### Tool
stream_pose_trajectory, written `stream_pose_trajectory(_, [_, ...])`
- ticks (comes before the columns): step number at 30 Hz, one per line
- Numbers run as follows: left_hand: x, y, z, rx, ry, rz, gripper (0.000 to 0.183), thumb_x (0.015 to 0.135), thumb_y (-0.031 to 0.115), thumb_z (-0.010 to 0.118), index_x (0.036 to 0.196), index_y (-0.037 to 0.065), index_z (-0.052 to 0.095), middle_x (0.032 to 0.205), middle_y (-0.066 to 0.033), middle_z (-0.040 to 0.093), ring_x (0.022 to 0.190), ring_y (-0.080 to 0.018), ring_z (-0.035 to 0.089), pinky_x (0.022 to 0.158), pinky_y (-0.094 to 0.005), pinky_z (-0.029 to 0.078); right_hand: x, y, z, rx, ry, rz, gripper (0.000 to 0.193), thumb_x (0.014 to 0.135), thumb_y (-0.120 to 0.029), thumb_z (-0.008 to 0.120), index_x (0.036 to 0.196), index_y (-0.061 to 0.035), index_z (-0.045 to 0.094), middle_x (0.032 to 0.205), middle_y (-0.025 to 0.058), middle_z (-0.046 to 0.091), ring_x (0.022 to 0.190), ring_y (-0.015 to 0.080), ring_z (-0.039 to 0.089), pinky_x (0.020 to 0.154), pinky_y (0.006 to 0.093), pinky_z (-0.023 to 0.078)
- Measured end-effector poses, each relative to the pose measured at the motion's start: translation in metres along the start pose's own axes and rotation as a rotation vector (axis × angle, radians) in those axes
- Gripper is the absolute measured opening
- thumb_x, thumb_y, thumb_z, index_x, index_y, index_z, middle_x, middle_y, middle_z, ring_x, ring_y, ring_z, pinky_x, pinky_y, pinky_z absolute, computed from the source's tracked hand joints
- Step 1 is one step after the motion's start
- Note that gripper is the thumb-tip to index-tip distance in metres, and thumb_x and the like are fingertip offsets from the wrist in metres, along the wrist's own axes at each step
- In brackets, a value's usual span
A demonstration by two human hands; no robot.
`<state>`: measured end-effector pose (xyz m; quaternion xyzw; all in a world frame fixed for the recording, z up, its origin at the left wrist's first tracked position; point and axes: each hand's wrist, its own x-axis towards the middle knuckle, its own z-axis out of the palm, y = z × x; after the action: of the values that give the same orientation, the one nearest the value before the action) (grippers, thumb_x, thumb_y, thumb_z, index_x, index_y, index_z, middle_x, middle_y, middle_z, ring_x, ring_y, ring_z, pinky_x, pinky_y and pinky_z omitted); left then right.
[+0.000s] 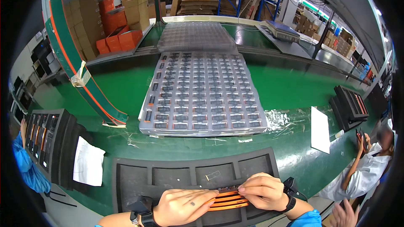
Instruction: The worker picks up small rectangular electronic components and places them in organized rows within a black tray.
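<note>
My left hand [185,206] and my right hand [263,191] are closed at either end of a slim orange-and-black piece [228,201], which shows several parallel orange bands. A small dark part lies along its far edge, between the fingertips of both hands. What exactly the piece is cannot be made out. Both hands are over the near side of a black foam tray [193,171] with rectangular compartments. A small pale strip [213,175] lies in one compartment. My fingers hide part of the piece's ends.
Beyond the foam tray sits a clear plastic tray [202,131] filled with rows of small dark parts. Foam holders with orange-striped pieces stand at left [59,147] and right [351,105]. White paper [89,162] and a white sheet [320,130] flank me. Co-workers are at both sides.
</note>
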<state>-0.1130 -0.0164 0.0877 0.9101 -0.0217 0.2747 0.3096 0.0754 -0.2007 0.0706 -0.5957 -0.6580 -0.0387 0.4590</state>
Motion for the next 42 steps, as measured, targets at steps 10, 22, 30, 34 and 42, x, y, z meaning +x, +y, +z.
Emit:
stream_pose_trajectory(10, [0.000,0.000,0.001,-0.001,0.021,0.036,0.019,0.084,0.008,0.072,0.103,0.005,0.071,0.091,-0.0091,0.074,0.079,-0.0244,0.073,0.068,-0.0334,0.059,-0.006,0.001,0.003,0.081,0.025,0.013,0.025,0.070,0.005,0.081,0.092,-0.0041,0.074,0.090,0.0086,0.075,0.077,0.0195,0.072,0.074,0.0315,0.059])
stream_pose_trajectory(22, [-0.004,-0.004,0.002,-0.031,0.025,0.081,0.024,0.086,0.010,0.071,0.108,0.001,0.069,0.093,-0.0129,0.074,0.083,-0.0286,0.073,0.071,-0.0366,0.060,-0.007,0.003,0.002,0.020,0.026,-0.088,0.022,0.072,0.001,0.083,0.089,-0.0069,0.071,0.087,0.0060,0.076,0.076,0.0166,0.072,0.076,0.0310,0.059])
stream_pose_trajectory(30, [-0.008,-0.017,0.008,0.011,-0.019,0.109,0.028,0.083,0.015,0.077,0.109,0.007,0.070,0.098,-0.0026,0.075,0.085,-0.0174,0.075,0.072,-0.0288,0.062,-0.002,-0.001,-0.011,-0.161,-0.126,-0.098,0.018,0.080,-0.025,0.080,0.088,-0.0101,0.076,0.095,0.0041,0.077,0.086,0.0148,0.073,0.082,0.0290,0.055])
stream_pose_trajectory(34, [-0.010,-0.015,0.008,0.049,-0.017,0.137,0.028,0.082,0.016,0.077,0.108,0.007,0.070,0.100,-0.0021,0.075,0.085,-0.0163,0.075,0.074,-0.0286,0.061,-0.001,-0.003,-0.013,-0.172,-0.162,-0.108,0.012,0.085,-0.021,0.075,0.091,-0.0099,0.077,0.098,0.0024,0.077,0.085,0.0140,0.072,0.084,0.0296,0.053])
stream_pose_trajectory(42, [-0.016,-0.012,0.014,0.256,0.101,0.343,0.027,0.082,0.019,0.077,0.107,0.007,0.071,0.103,-0.0021,0.075,0.085,-0.0136,0.073,0.078,-0.0257,0.060,0.039,0.017,0.001,0.009,-0.391,0.231,0.018,0.093,-0.019,0.067,0.106,-0.0078,0.072,0.100,0.0065,0.073,0.090,0.0254,0.069,0.079,0.0348,0.055])
